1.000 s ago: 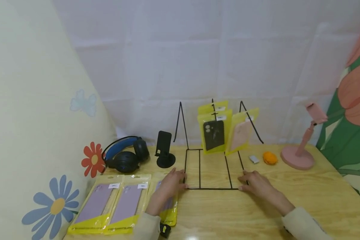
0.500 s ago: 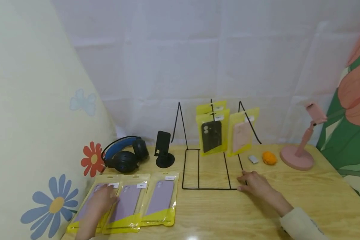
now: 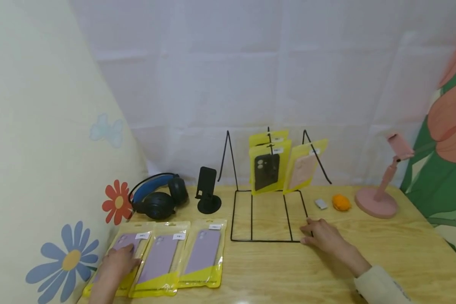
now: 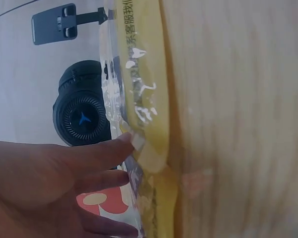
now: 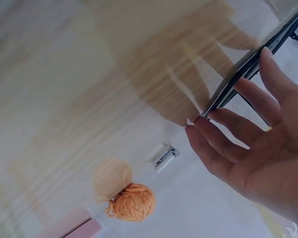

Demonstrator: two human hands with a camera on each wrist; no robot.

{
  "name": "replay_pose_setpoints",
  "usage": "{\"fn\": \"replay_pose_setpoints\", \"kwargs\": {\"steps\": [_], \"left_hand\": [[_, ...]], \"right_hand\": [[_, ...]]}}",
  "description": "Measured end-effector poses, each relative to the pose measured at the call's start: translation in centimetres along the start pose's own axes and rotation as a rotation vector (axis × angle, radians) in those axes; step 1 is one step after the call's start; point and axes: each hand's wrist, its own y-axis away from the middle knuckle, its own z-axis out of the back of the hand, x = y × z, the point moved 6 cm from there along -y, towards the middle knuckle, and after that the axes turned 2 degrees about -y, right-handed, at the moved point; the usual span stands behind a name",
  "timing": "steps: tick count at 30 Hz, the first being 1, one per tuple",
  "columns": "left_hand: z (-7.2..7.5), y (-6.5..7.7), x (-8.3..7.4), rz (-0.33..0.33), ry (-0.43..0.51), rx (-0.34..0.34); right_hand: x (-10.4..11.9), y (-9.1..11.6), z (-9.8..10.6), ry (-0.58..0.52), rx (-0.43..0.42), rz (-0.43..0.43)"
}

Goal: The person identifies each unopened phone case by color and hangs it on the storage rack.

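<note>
In the head view my left hand (image 3: pixel 115 264) lies over the leftmost packaged purple phone case (image 3: pixel 124 240), its thumb near the package's right edge. The left wrist view shows a fingertip touching the yellow package edge (image 4: pixel 149 114). Two more packaged purple phone cases (image 3: pixel 159 257) (image 3: pixel 203 253) lie flat beside it. My right hand (image 3: pixel 324 236) holds the front right corner of a black wire display rack (image 3: pixel 264 241), thumb and fingertips against its bars. From its hooks hang packaged cases, including a black phone case (image 3: pixel 267 171) and a pink phone case (image 3: pixel 303 169).
Black headphones (image 3: pixel 161 202) and a black phone stand (image 3: pixel 208 190) sit behind the flat packages. Right of the rack are a small silver object (image 3: pixel 321 204), an orange yarn ball (image 3: pixel 341 202) and a pink phone stand (image 3: pixel 378 198). A white cloth hangs behind.
My left hand has let go of the rack's front left corner and moved left, onto the leftmost package. The hanging packages sway slightly. My right hand stays at the rack corner.
</note>
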Motion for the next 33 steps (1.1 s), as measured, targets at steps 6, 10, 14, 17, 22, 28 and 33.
{"fn": "replay_pose_setpoints", "kwargs": {"steps": [6, 10, 14, 17, 22, 28, 33], "left_hand": [[0.0, 0.0, 0.1, 0.012, -0.009, -0.021], [-0.2, -0.3, 0.5, 0.01, -0.02, -0.041], [-0.4, -0.6, 1.0, -0.048, -0.05, -0.062], [-0.3, -0.8, 1.3, -0.083, -0.06, -0.089], [-0.2, -0.8, 1.8, -0.06, 0.033, -0.122], [0.5, -0.7, 2.7, -0.01, 0.158, -0.193], [2.2, -0.6, 3.0, -0.127, 0.164, -0.252]], "right_hand": [[0.1, 0.2, 0.2, 0.01, -0.002, -0.008], [0.1, 0.2, 0.1, 0.022, -0.005, -0.008], [0.1, 0.1, 0.0, 0.02, -0.005, -0.006], [0.2, 0.2, 0.1, 0.015, -0.004, -0.009], [0.2, 0.3, 0.2, 0.015, -0.004, -0.017], [0.2, 0.2, 0.1, 0.005, 0.006, -0.004], [0.1, 0.0, 0.0, 0.01, 0.011, -0.023]]}}
